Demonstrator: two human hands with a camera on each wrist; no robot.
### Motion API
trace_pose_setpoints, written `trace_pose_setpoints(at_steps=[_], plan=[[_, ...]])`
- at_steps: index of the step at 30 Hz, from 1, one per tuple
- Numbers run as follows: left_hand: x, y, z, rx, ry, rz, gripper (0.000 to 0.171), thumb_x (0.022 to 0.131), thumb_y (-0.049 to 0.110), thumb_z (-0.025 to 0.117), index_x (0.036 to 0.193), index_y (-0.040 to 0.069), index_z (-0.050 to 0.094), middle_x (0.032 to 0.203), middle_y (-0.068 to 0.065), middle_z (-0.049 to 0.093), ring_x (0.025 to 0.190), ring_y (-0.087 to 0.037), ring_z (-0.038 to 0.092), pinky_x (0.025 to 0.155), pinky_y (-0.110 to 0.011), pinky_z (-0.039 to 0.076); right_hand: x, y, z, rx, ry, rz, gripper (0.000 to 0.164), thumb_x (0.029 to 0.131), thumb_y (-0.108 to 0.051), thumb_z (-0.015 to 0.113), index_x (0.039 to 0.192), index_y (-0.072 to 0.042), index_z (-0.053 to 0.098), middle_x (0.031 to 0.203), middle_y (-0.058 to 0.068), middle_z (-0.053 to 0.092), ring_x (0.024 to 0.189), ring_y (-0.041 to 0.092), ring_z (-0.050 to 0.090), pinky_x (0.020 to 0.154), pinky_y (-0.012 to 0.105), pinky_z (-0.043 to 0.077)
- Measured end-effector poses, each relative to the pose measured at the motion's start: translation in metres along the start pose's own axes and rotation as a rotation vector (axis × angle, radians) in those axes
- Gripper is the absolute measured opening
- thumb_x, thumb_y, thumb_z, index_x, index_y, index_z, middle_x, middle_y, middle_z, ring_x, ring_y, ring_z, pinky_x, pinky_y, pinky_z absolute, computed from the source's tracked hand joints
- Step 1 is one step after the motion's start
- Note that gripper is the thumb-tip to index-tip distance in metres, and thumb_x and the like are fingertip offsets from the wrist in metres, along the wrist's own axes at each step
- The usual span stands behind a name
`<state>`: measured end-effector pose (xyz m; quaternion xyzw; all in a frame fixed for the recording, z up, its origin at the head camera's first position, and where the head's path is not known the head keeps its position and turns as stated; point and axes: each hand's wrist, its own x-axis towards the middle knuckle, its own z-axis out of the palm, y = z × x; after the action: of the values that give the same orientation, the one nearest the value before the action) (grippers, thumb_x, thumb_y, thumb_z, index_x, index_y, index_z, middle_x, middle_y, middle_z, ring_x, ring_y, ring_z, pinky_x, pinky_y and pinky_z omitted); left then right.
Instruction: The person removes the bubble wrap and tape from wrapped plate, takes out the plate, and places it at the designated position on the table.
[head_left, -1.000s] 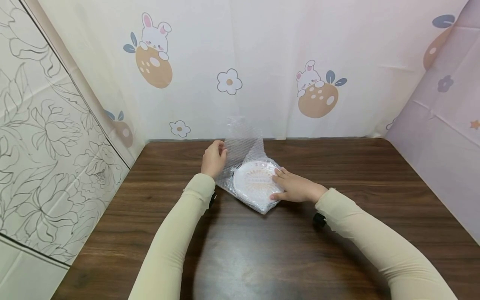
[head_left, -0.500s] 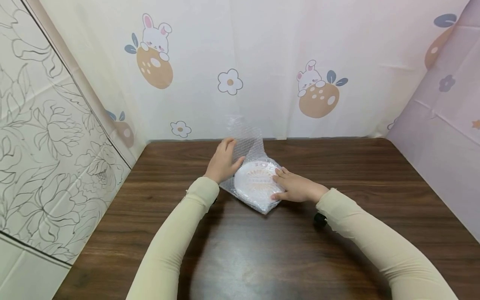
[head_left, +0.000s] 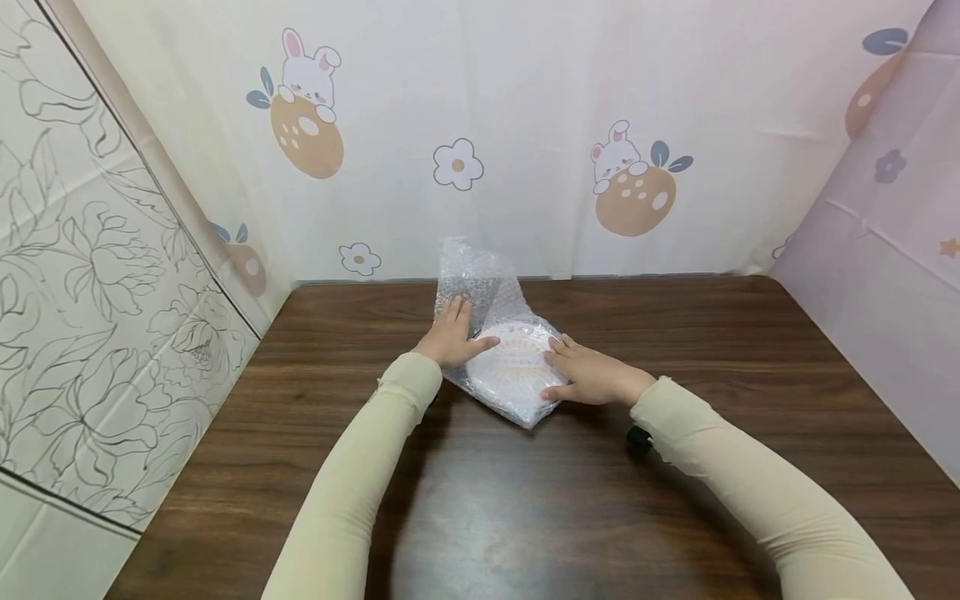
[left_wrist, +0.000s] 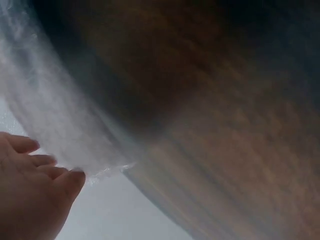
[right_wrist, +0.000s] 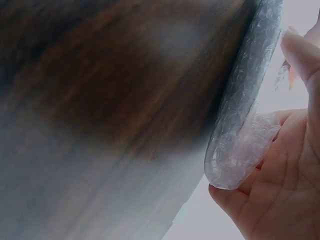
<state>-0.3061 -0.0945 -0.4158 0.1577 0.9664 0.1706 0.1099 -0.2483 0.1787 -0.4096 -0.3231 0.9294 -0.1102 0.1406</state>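
A round, flat white item point(head_left: 513, 367) with a pale orange pattern, plate-like in shape, lies on the table inside clear bubble wrap point(head_left: 480, 279). The wrap's loose end stands up behind it, toward the wall. My left hand point(head_left: 450, 335) lies with straight fingers against the left part of the wrap, its thumb reaching over the item's upper left rim. On the right rim, my right hand point(head_left: 588, 372) rests with spread fingers. In the right wrist view the wrap's thick folded edge point(right_wrist: 242, 95) lies along the palm and fingers. The left wrist view shows the wrap's edge point(left_wrist: 70, 120) beyond the left fingertips.
The dark brown wooden table point(head_left: 480, 500) extends around the wrapped item. A white curtain point(head_left: 525, 92) with rabbit and flower prints hangs along the back edge. At the left stands a white panel point(head_left: 97, 275) with line-drawn flowers.
The left hand has moved from the wrap's left edge rightward onto it, its curled fingers straightening. The wrap's standing end has shifted left and lower. The right hand has stayed in place.
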Motion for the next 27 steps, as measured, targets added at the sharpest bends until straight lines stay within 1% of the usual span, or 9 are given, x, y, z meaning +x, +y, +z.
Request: trace_pose_setpoints(at_steps=[2,5,7,9,12,15,17,22,27], plan=[[0.000,-0.002,0.001,-0.012,-0.030,-0.022,0.102,0.092,0.072,0.040,0.158,0.003,0.002,0.165,-0.016,-0.004,0.153,-0.034,-0.004,0.125,-0.046,0.007,0.000,-0.001,-0.001,0.003,-0.003,0.006,0.080,0.097,-0.049,0.054,0.149,0.008,0.033,0.159,0.031,0.016,0.148,0.049,0.011,0.120,0.057,0.019],[0.000,-0.005,0.002,-0.028,-0.074,-0.045,0.102,0.093,0.071,0.040,0.157,0.001,0.005,0.165,-0.019,0.003,0.153,-0.035,0.002,0.124,-0.047,0.013,-0.001,-0.002,-0.001,0.003,-0.002,0.003,0.080,0.097,-0.049,0.055,0.148,0.009,0.033,0.158,0.031,0.017,0.147,0.050,0.012,0.119,0.058,0.019],[0.001,-0.007,0.003,-0.048,-0.105,-0.057,0.101,0.093,0.071,0.039,0.157,0.001,0.006,0.164,-0.020,0.005,0.153,-0.035,0.005,0.124,-0.048,0.015,0.000,-0.003,-0.001,0.001,-0.005,0.003,0.080,0.097,-0.049,0.055,0.148,0.008,0.033,0.159,0.030,0.017,0.147,0.050,0.012,0.119,0.058,0.019],[0.001,-0.009,0.003,-0.070,-0.131,-0.065,0.101,0.093,0.071,0.039,0.157,0.000,0.006,0.165,-0.020,0.006,0.153,-0.034,0.006,0.123,-0.048,0.017,0.000,-0.003,-0.001,-0.004,-0.004,-0.003,0.080,0.097,-0.049,0.055,0.148,0.009,0.033,0.158,0.031,0.017,0.147,0.050,0.012,0.119,0.058,0.020],[0.000,-0.011,0.003,-0.100,-0.145,-0.071,0.100,0.093,0.071,0.039,0.157,0.001,0.006,0.165,-0.019,0.004,0.153,-0.033,0.004,0.124,-0.048,0.015,0.001,-0.003,-0.002,0.000,-0.009,0.002,0.080,0.097,-0.048,0.055,0.149,0.008,0.032,0.159,0.030,0.016,0.148,0.049,0.011,0.120,0.057,0.019],[-0.001,-0.013,0.003,-0.120,-0.129,-0.070,0.100,0.093,0.072,0.037,0.157,0.003,0.006,0.165,-0.017,0.004,0.154,-0.032,0.003,0.123,-0.049,0.016,0.001,-0.002,-0.002,0.004,-0.011,0.006,0.080,0.097,-0.048,0.056,0.149,0.008,0.032,0.159,0.029,0.016,0.148,0.048,0.010,0.120,0.057,0.018],[-0.003,-0.013,0.003,-0.136,-0.104,-0.062,0.100,0.092,0.073,0.037,0.158,0.004,0.007,0.165,-0.017,0.004,0.154,-0.032,0.003,0.123,-0.049,0.016,0.001,-0.002,-0.001,0.008,-0.010,0.008,0.080,0.097,-0.048,0.056,0.149,0.008,0.032,0.159,0.029,0.015,0.148,0.049,0.009,0.120,0.057,0.018],[-0.010,-0.011,0.001,-0.172,-0.020,-0.013,0.102,0.092,0.074,0.037,0.157,0.003,0.007,0.165,-0.017,0.003,0.154,-0.030,0.002,0.124,-0.048,0.014,0.001,-0.001,0.000,0.015,-0.011,0.009,0.081,0.096,-0.049,0.056,0.149,0.008,0.032,0.159,0.030,0.015,0.148,0.049,0.009,0.119,0.058,0.018],[-0.019,-0.006,-0.001,-0.165,0.063,0.035,0.100,0.093,0.071,0.039,0.156,-0.001,0.009,0.165,-0.018,0.007,0.154,-0.030,0.005,0.124,-0.047,0.014,0.000,0.000,0.000,0.020,-0.008,0.014,0.081,0.096,-0.049,0.056,0.149,0.007,0.032,0.159,0.029,0.015,0.148,0.049,0.009,0.120,0.058,0.017]])
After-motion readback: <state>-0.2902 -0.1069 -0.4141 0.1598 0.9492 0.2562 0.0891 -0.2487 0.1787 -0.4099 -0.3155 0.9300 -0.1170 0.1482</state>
